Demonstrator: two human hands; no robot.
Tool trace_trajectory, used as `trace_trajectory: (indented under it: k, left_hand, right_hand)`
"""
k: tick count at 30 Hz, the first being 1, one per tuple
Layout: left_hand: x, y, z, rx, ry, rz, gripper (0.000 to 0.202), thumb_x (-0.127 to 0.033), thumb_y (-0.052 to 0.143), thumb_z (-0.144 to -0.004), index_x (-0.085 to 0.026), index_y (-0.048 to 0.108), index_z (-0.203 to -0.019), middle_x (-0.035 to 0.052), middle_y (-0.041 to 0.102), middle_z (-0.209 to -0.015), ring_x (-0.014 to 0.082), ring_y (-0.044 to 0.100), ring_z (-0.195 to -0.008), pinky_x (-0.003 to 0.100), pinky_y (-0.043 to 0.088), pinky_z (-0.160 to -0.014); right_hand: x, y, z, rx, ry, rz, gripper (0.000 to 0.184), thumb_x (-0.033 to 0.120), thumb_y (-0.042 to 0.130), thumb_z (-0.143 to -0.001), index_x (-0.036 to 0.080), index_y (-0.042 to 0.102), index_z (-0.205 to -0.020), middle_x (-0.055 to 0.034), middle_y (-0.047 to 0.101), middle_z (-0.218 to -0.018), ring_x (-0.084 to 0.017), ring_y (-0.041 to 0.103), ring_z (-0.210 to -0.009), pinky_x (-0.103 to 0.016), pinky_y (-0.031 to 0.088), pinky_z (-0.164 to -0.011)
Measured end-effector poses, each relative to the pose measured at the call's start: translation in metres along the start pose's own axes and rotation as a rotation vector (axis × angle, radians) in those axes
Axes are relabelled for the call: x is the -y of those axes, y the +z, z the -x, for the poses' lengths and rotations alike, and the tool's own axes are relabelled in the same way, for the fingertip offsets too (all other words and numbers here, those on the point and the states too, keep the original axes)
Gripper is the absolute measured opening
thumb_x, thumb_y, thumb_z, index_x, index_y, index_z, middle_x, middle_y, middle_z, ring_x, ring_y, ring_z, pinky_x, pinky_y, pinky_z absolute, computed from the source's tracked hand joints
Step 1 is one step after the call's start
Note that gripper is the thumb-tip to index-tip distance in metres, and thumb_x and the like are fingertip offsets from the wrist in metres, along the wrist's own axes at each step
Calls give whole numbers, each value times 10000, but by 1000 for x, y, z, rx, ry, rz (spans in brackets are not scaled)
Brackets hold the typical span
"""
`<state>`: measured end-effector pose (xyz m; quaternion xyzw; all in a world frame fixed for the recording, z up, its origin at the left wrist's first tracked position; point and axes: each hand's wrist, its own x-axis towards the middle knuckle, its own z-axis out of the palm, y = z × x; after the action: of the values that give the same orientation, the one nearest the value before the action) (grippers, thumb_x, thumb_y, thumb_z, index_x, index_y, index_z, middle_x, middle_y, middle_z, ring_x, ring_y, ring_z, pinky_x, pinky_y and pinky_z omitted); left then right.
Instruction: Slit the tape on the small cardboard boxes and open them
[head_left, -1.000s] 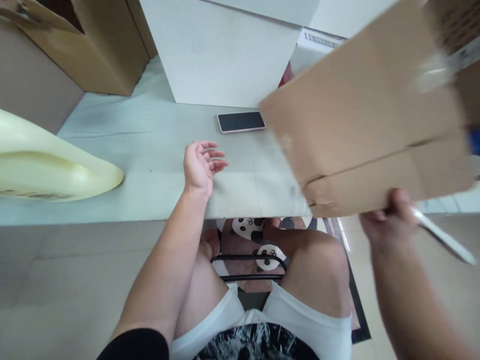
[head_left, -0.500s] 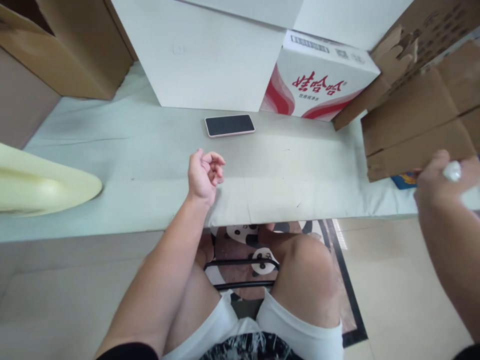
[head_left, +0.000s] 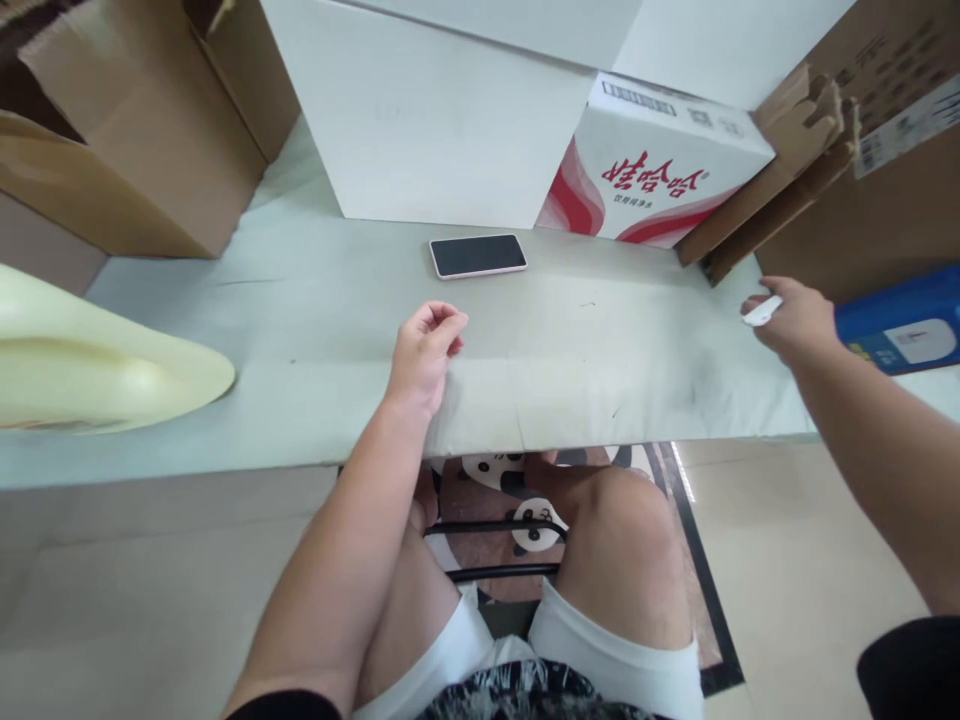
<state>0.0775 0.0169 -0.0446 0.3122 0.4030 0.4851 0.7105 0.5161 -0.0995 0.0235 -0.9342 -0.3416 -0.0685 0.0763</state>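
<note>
My left hand [head_left: 429,355] hovers over the front part of the cloth-covered table, fingers curled and thumb pressed against them, with nothing showing inside. Just beyond it lies a phone [head_left: 478,257], dark screen up. On the right, my right hand [head_left: 801,318] is partly closed around a small, smooth white object [head_left: 762,311] that juts out from the fingers; its kind is not clear. Beside that hand is a blue package [head_left: 911,320] with a white label, partly behind the wrist. Brown cardboard panels [head_left: 765,215] stand close together beyond the right hand.
A large white box [head_left: 450,130] and a white carton with red lettering [head_left: 652,165] line the back. Open brown cardboard boxes [head_left: 165,140] are at the left, near a pale yellow curved object [head_left: 112,360]. The table's front edge runs above my knees.
The brown cardboard piece under my right hand has left its spot, uncovering the blue package. My right hand has moved left and away from me. My left hand's fingers have drawn together.
</note>
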Motion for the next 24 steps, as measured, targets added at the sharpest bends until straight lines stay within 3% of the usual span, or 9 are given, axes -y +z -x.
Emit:
trace_trajectory:
  k: [4, 7, 11, 18, 24]
  left_hand:
    - [-10, -5, 6, 33, -105, 272, 161, -321, 731, -703, -220, 616, -754, -8, 623, -731, 139, 621, -679, 258, 530, -669]
    - [-15, -10, 11, 42, -91, 382, 143, -295, 713, -704, -221, 617, -779, -5, 640, -767, 152, 659, -745, 280, 560, -736]
    - [-21, -17, 15, 71, -43, 394, 173, -219, 745, -706, -228, 603, -804, -25, 641, -781, 135, 673, -781, 259, 563, -774]
    - [-27, -21, 14, 83, 4, 418, 243, -101, 761, -698, -225, 581, -804, -55, 605, -765, 88, 651, -751, 214, 553, -804]
    - [-29, -30, 2, 12, 89, 493, 404, 87, 745, -590, -209, 544, -777, -111, 568, -727, 20, 575, -626, 152, 479, -665]
  right_hand:
    - [3, -27, 31, 90, 26, -74, 425, 150, 714, -837, 244, 775, -1247, -232, 806, -1155, -283, 734, -1243, -429, 528, -1002]
    - [10, -40, 54, 125, 1, -114, 422, 196, 689, -817, 259, 735, -1231, -222, 804, -1188, -290, 773, -1133, -446, 560, -991]
    - [27, -36, 84, 197, -92, -154, 462, 286, 644, -837, 250, 683, -1296, -201, 800, -1229, -287, 797, -977, -450, 618, -945]
    - [76, -27, 116, 292, -325, -167, 503, 372, 583, -866, 236, 651, -1345, -166, 802, -1251, -340, 784, -1134, -544, 575, -1096]
    - [137, -23, 120, 336, -475, -210, 502, 391, 556, -877, 214, 651, -1337, -175, 806, -1227, -349, 790, -1095, -561, 618, -1008]
